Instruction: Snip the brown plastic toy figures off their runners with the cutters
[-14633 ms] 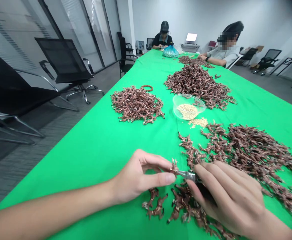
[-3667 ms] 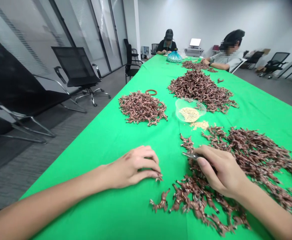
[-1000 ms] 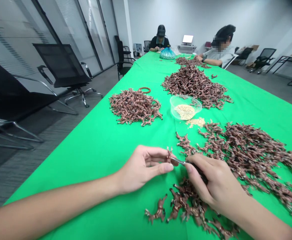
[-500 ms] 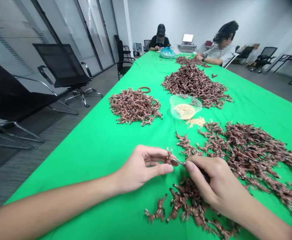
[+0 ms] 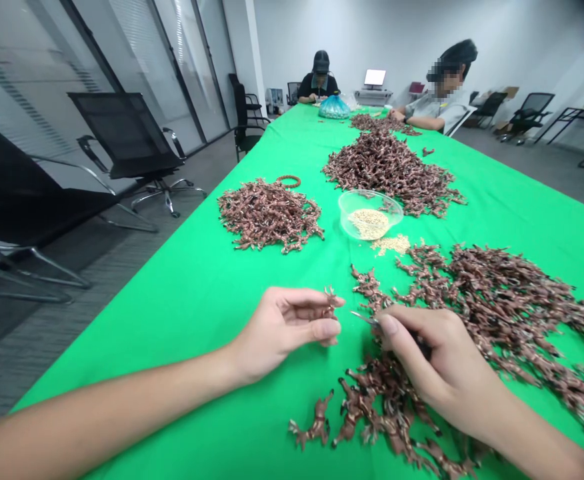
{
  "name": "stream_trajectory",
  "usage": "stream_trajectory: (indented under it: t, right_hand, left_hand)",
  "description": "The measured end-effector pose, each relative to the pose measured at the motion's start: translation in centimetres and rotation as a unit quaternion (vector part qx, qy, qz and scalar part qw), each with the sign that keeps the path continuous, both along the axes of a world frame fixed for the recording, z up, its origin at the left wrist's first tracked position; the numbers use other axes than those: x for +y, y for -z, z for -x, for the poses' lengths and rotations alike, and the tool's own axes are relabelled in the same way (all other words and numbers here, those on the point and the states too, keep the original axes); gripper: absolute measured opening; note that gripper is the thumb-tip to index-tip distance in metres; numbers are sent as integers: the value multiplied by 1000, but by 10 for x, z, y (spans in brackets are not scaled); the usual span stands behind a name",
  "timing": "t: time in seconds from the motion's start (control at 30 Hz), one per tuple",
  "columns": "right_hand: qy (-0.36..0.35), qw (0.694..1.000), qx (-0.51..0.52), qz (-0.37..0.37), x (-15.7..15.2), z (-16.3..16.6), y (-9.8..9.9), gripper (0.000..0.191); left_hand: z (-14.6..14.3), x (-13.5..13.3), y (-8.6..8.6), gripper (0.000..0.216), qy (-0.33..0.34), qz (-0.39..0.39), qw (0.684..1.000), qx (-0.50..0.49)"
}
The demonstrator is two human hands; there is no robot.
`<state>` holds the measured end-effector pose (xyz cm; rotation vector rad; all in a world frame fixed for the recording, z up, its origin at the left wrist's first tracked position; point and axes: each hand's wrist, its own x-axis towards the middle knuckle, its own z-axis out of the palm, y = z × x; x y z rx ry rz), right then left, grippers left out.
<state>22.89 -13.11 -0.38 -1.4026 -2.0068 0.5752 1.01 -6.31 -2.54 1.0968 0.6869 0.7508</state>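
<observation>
Plain bright green cloth-covered table (image 5: 212, 293); glossy reddish-brown small plastic deer figures (image 5: 267, 213) with pale flecks; clear round plastic bowl (image 5: 369, 213) of beige granules.

Across my green worktop (image 5: 212, 280) sit a clear bowl (image 5: 371, 213) of pale beads, a far brown heap (image 5: 389, 170), a blue bag (image 5: 334, 107); two people work beyond.

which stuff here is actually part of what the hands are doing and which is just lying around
In hand:
left hand pinching a small brown figure
right hand holding pliers
near pile

Lying about:
left pile
clear bowl
far pile
blue bag
</observation>
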Motion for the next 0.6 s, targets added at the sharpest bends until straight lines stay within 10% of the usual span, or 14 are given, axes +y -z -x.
stream_trajectory:
  t: [0.6]
  right_hand:
    - [53,974,-122,-184,0,5,26,20]
  left_hand:
    - [0,-1,-8,39,30,44,998,35]
